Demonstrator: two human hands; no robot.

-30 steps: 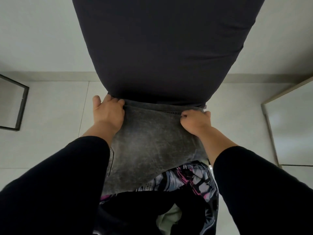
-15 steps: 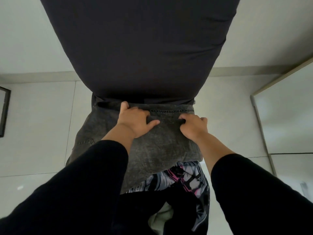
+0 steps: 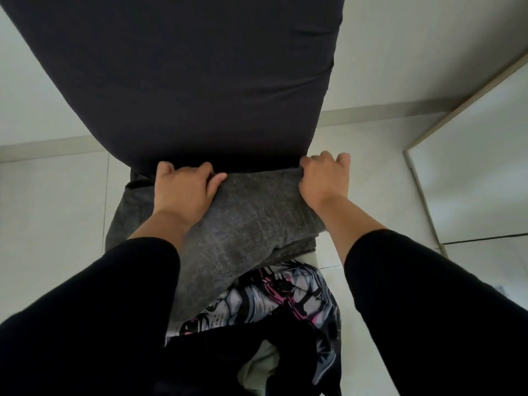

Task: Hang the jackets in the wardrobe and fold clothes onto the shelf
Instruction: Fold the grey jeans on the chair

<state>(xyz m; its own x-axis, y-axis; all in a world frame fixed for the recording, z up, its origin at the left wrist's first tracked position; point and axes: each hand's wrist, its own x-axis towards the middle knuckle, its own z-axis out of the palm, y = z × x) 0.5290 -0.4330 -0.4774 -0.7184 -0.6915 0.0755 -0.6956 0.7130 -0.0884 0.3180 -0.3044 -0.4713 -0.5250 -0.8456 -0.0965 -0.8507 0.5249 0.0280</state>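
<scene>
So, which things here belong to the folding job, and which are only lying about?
Belong to the job:
- grey jeans, held at the top edge by the left hand and right hand
- printed garment, beneath the jeans

Lying about:
- dark chair back
- mirror leaning at the right
- tiled floor

Dark chair back [image 3: 183, 75] ahead of grey jeans [image 3: 243, 224]; bare floor [image 3: 51, 210] alongside.
</scene>
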